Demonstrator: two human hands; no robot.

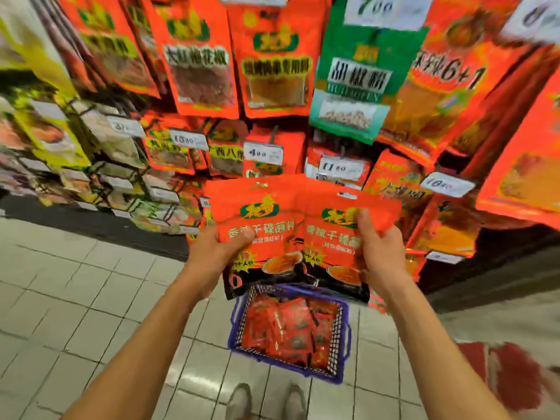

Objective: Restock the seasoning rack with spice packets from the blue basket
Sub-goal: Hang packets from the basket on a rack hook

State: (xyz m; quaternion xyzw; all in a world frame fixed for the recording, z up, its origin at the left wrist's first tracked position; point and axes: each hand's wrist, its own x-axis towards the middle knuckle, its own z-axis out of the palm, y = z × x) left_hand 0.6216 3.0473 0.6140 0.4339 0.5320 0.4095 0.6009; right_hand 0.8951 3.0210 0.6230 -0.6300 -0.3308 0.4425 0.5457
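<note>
Our left hand (219, 253) pinches one red spice packet (257, 225), our right hand (378, 247) another (336, 234), above the blue basket (235, 331) of packets.

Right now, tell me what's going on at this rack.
A person stands facing the seasoning rack, holding up two matching red spice packets side by side. The left hand grips the left packet and the right hand grips the right packet. Neither packet is hung yet. Below, the blue basket sits on the tiled floor by the person's shoes, with more red packets inside.
</note>
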